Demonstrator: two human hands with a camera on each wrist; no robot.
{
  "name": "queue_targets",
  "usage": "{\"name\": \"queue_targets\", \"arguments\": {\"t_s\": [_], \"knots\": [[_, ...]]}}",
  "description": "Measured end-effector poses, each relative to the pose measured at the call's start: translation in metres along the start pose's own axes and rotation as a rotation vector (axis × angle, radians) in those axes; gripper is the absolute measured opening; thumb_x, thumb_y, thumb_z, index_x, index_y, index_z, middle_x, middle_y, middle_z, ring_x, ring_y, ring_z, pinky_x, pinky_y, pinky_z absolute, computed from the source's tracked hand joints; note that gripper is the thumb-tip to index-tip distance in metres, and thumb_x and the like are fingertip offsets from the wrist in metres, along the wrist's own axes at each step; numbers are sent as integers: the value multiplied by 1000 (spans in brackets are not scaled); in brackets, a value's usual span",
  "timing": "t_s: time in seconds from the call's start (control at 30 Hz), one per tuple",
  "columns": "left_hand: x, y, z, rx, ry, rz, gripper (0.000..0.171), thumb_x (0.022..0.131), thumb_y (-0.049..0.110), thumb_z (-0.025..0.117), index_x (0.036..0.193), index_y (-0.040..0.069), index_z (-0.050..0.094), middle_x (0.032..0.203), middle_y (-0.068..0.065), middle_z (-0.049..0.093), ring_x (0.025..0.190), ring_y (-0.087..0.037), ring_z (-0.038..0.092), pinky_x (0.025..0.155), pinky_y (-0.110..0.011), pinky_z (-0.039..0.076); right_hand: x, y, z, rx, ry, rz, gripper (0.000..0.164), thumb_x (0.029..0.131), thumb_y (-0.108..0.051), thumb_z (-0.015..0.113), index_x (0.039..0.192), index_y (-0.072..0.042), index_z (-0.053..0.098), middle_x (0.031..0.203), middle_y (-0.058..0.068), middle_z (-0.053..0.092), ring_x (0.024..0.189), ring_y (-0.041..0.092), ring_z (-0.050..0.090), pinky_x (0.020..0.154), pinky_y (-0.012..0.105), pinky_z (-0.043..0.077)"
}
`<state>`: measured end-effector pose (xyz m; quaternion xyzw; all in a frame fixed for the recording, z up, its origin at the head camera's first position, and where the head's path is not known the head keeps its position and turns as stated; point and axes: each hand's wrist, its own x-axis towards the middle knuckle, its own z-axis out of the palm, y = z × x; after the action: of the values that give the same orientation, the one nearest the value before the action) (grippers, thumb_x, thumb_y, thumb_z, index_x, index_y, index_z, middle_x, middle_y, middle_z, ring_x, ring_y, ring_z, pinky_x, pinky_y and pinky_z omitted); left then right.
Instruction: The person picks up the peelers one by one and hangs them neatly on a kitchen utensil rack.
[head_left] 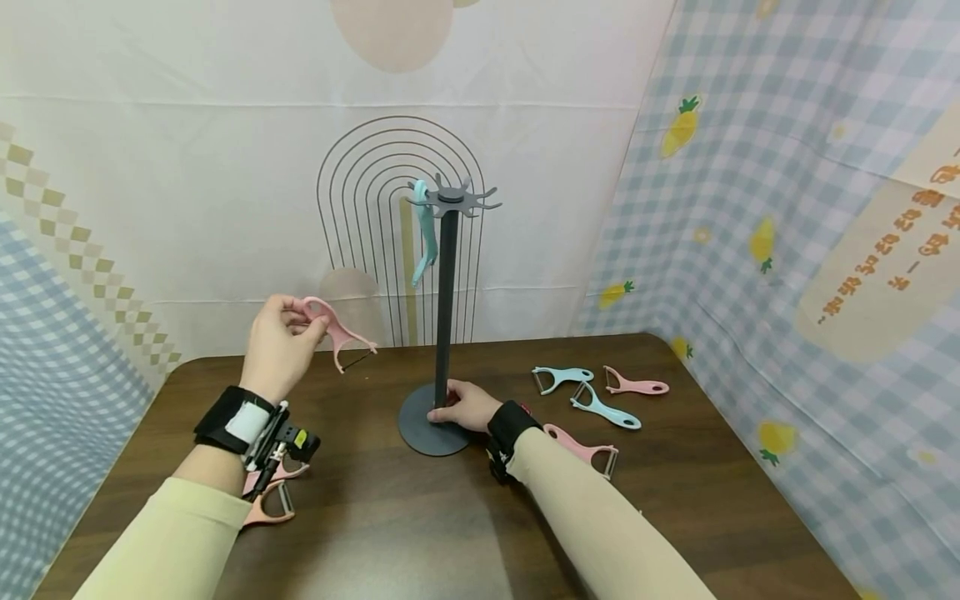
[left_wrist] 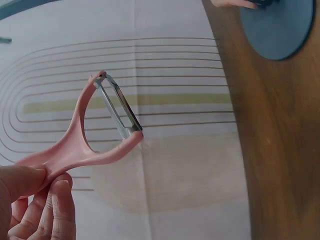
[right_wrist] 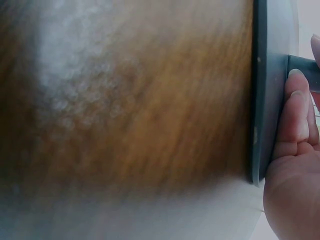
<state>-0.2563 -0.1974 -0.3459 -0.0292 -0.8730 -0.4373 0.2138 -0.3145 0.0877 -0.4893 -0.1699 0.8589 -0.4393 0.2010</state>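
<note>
My left hand [head_left: 281, 346] pinches a pink peeler [head_left: 339, 332] by its handle, up in the air left of the stand. In the left wrist view the peeler's metal blade [left_wrist: 119, 107] points away from the fingers. A dark grey stand [head_left: 446, 308] rises upright from a round base [head_left: 422, 429], with a ring of hooks [head_left: 452, 198] on top. One light blue peeler [head_left: 425, 233] hangs from a hook on its left side. Low on the pole, my right hand [head_left: 471, 407] grips the stand between thumb and fingers, close over the base.
Two light blue peelers [head_left: 606, 408] and a pink peeler [head_left: 637, 386] lie at the table's right. Another pink peeler [head_left: 577, 446] lies beside my right forearm. Near my left wrist are an orange peeler [head_left: 264, 510] and a partly hidden pink one [head_left: 294, 472].
</note>
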Motion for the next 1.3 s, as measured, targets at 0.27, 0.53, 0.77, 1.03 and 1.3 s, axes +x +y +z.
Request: {"name": "queue_targets", "arguments": {"t_s": [0.27,0.53,0.77,1.03,1.3], "knots": [[4,26,4,-92,31,47,33,96,24,63,109,-3,50,99,-15,65,81,-16,66,64,-15,49,0,-1,0,-4,-1,-4,24,86,-29,75,98,-13,61,93,1,60,85,15,53,73,29,42],[9,63,10,-230,82,127,29,94,22,66,105,-2,54,97,-12,66,80,-20,69,67,-19,52,0,3,0,16,-2,2,24,86,-29,76,101,-14,62,93,2,61,86,17,55,74,30,43],[12,91,15,-341,76,214,25,93,16,67,106,-1,56,98,-12,66,83,-23,69,69,-22,53,5,7,1,36,-6,2,24,85,-28,77,100,-14,63,93,3,61,85,18,55,73,32,43],[23,116,15,-375,78,310,25,94,19,65,107,0,57,96,-10,68,82,-19,68,71,-22,52,6,9,2,49,-11,-3,24,85,-28,76,100,-14,63,94,4,61,85,18,55,72,32,43],[30,130,16,-409,82,331,25,96,17,63,111,-1,57,100,-12,67,82,-17,67,73,-25,53,4,6,1,43,-15,-2,24,86,-28,76,100,-14,62,95,3,61,86,18,55,73,31,43]]}}
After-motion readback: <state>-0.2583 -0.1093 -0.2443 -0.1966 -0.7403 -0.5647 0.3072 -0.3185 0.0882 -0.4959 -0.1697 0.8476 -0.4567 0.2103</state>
